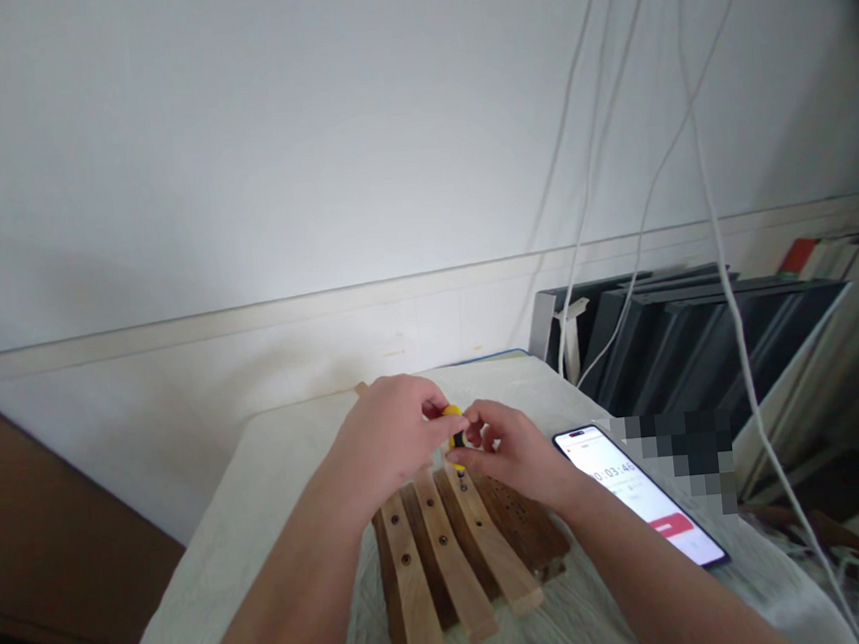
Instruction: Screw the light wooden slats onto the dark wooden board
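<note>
A wooden slatted piece (450, 561) lies on a white-covered table (264, 497), with several light slats screwed across darker boards. Both my hands meet above its far end. My left hand (390, 431) is closed, its fingers pinching a small yellow and black tool (454, 430) that stands upright on a slat. My right hand (512, 450) is closed too, its fingertips gripping the same tool from the right side. The tool's tip is hidden by my fingers.
A smartphone (640, 494) with a lit timer screen lies on the table right of the wood. Dark flat panels (687, 340) lean against the wall at the right. White cables (727, 286) hang down there. A brown surface (34, 537) stands at the left.
</note>
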### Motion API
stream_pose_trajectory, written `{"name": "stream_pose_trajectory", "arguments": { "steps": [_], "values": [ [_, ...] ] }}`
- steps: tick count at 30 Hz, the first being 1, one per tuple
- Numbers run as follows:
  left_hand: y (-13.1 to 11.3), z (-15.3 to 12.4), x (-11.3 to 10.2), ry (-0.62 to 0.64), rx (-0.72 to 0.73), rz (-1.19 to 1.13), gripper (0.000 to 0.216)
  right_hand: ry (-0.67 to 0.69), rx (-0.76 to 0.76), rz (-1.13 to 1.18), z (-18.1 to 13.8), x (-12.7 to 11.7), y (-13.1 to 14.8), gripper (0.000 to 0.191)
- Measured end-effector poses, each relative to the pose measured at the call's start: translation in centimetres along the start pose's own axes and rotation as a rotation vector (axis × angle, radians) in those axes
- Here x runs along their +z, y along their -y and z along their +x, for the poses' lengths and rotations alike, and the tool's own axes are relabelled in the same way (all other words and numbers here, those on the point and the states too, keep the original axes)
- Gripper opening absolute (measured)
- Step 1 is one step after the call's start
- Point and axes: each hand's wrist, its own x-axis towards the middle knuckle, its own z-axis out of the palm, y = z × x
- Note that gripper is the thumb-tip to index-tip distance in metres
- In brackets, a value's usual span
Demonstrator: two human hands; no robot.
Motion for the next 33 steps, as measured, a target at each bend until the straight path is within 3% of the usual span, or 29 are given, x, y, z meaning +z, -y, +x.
{"name": "stream_pose_trajectory", "arguments": {
  "steps": [6,12,19,23,29,33],
  "values": [
    [-0.03,-0.04,0.15,0.003,0.050,-0.093,0.022,0.095,0.009,0.043,-0.02,-0.14,0.48,0.008],
    [0.00,0.16,0.38,-0.003,0.011,-0.032,0.027,0.018,0.021,-0.012,0.06,0.02,-0.11,0.020],
    [0.19,0.07,0.44,-0.007,0.037,-0.037,0.021,0.092,-0.043,0.025,-0.01,-0.24,0.32,0.005],
    [0.08,0.14,0.44,-0.012,-0.008,-0.002,0.026,0.007,-0.006,-0.048,0.13,-0.14,0.11,0.016],
    [-0.04,0.26,0.37,-0.012,0.035,-0.022,0.020,0.103,-0.077,-0.034,0.04,-0.08,0.23,0.007],
    [-0.10,0.11,0.32,-0.006,0.013,-0.018,0.021,0.056,-0.022,-0.041,0.03,0.01,0.27,0.011]
  ]
}}
